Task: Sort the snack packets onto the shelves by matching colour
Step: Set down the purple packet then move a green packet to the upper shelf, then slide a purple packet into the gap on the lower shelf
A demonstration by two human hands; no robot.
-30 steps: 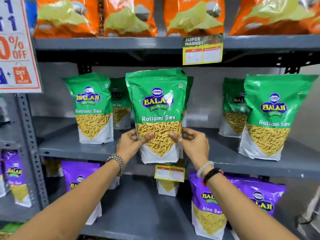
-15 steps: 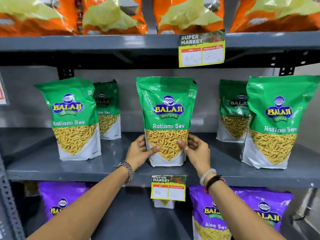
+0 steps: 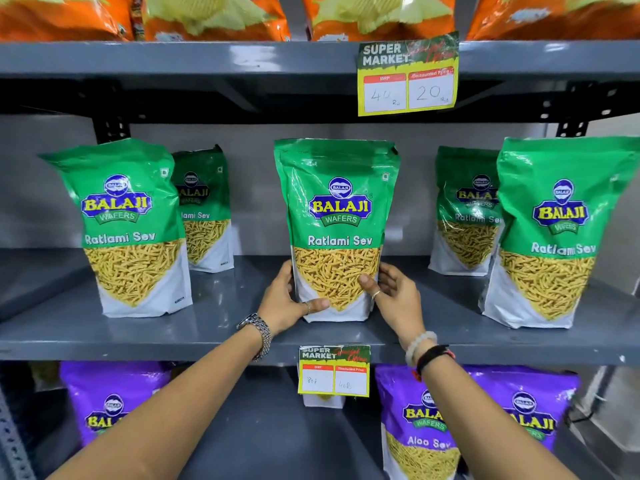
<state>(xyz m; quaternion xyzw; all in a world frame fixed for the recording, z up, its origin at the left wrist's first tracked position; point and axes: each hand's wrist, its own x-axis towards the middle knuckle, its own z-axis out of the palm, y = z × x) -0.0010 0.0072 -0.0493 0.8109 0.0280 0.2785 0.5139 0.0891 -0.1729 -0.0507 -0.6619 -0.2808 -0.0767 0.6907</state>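
Note:
A green Ratlami Sev packet [image 3: 337, 216] stands upright in the middle of the grey middle shelf [image 3: 242, 327]. My left hand [image 3: 287, 299] grips its lower left edge, thumb across the front. My right hand [image 3: 391, 292] holds its lower right edge, thumb on the front. Other green packets share this shelf: two on the left [image 3: 128, 223] [image 3: 204, 209] and two on the right [image 3: 465, 209] [image 3: 554, 233].
Orange packets [image 3: 207, 15] fill the top shelf. Purple Aloo Sev packets [image 3: 426, 420] [image 3: 110, 403] stand on the lower shelf. Yellow price tags hang from the top shelf's edge [image 3: 408, 77] and from the middle shelf's edge [image 3: 334, 370].
Both hands carried the green packet in from the shelf's front edge and set it down on the middle shelf. The view shifted right and closer; the sale sign at left left the view.

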